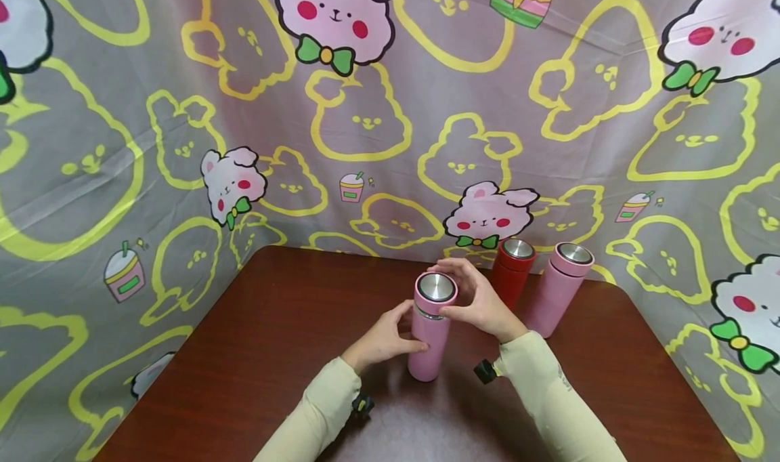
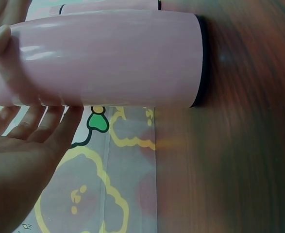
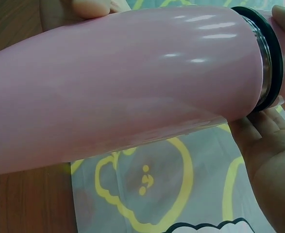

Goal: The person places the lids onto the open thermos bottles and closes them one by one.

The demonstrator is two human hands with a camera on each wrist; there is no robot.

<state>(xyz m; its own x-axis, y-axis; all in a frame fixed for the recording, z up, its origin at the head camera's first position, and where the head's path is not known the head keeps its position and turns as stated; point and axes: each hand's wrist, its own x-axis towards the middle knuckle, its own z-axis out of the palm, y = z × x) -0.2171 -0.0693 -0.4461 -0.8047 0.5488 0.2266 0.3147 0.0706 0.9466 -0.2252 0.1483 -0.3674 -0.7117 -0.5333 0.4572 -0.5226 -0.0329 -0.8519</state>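
Note:
In the head view a pink thermos bottle stands upright on the table, its pink lid topped with a brushed silver disc. My left hand holds the bottle's body from the left, thumb in front and fingers behind. Around the lid, from the right, curl the thumb and fingers of my right hand. A silver band shows between lid and body. From the right wrist, a black ring is visible beside that band. The left wrist view shows the bottle's dark-edged base close to the tabletop.
Behind my right hand stand a red thermos bottle and another pink thermos bottle, both with silver-topped lids. The brown wooden table meets a grey cartoon-print cloth at the back and sides.

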